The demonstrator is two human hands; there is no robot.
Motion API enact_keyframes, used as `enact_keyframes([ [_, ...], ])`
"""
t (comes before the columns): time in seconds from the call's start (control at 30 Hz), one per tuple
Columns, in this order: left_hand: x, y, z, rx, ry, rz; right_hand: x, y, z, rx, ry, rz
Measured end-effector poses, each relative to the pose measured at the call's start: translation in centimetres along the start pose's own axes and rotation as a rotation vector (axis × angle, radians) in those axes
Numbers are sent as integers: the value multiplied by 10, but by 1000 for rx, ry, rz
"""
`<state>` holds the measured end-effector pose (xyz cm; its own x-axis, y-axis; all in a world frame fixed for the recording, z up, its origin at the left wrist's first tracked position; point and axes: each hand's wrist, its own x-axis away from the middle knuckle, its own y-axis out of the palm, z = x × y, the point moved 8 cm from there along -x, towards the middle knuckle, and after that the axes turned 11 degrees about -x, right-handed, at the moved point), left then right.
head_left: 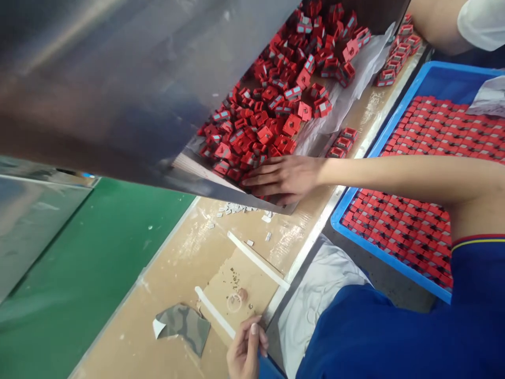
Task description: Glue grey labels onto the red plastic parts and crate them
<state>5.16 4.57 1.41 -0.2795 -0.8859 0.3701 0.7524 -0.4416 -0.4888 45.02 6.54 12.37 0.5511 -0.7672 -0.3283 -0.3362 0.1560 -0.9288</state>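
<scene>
My right hand [280,179] lies flat with its fingers apart, at the lower edge of a heap of red blocks with grey faces [268,105]. Part of that hand passes under a tilted stainless steel sheet [118,89], which hides the heap's left side. The blocks rest on crumpled white plastic [347,89]. My left hand [246,350] is near the bottom of the view, fingers drawn together beside a white strip [215,311] on a cardboard piece [240,279]. Whether it pinches something small, I cannot tell. Small grey chips [236,208] lie on the table near my right hand.
A blue tray [374,254] of red blocks in tight rows sits to the right, under my right forearm. Short rows of blocks [396,63] lie along the bench. A co-worker's arm [434,21] enters at top right. A camouflage cloth [183,329] lies on the bench, beside a green surface [98,247].
</scene>
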Motion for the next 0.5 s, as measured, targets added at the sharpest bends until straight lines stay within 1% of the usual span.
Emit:
enact_keyframes([
  [0.07,0,0,1,2,-3,-6,-1,5,2,12,-13,-5],
  [0.13,0,0,1,3,-7,-16,-4,5,7,26,7,16],
  [0.27,-1,0,3,0,0,-11,-18,4,21,56,31,37],
  [0.4,-1,1,4,11,0,1,-35,10,36,84,29,9],
  [0.5,-1,2,5,14,10,0,-46,13,51,116,94,-23],
])
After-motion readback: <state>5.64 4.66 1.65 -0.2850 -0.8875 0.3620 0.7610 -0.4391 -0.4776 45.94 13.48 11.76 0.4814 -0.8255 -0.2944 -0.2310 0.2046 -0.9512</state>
